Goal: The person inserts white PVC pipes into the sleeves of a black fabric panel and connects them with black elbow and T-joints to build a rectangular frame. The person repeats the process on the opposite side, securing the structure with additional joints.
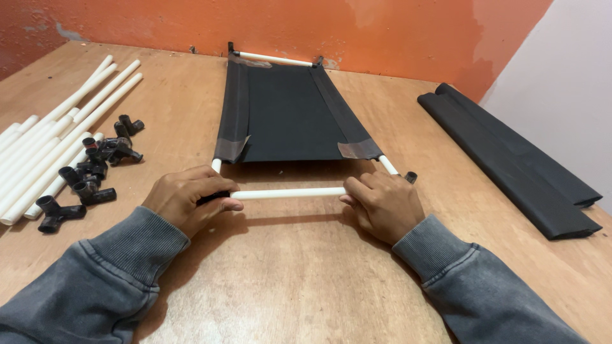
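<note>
Near the counter's (306, 280) front edge, the left hand (188, 199) and right hand (382, 202) each curl around an end of the white pipe (288, 192) fronting the black fabric frame (287, 114).

Your left hand (189, 199) and right hand (382, 202) each grip an end of the white pipe (288, 192) fronting the black fabric frame (287, 113) on the desk (299, 274).

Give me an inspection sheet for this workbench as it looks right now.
Surface: wooden table, bare wood in front.
Job's things: white near pipe of a frame carrying black fabric.
Clutter: spare white pipes, black connectors at left; rolled black fabric at right.
Grippers: left hand and right hand each grip an end of the near pipe.
Cables: nothing seen.
Surroundings: orange wall.
</note>
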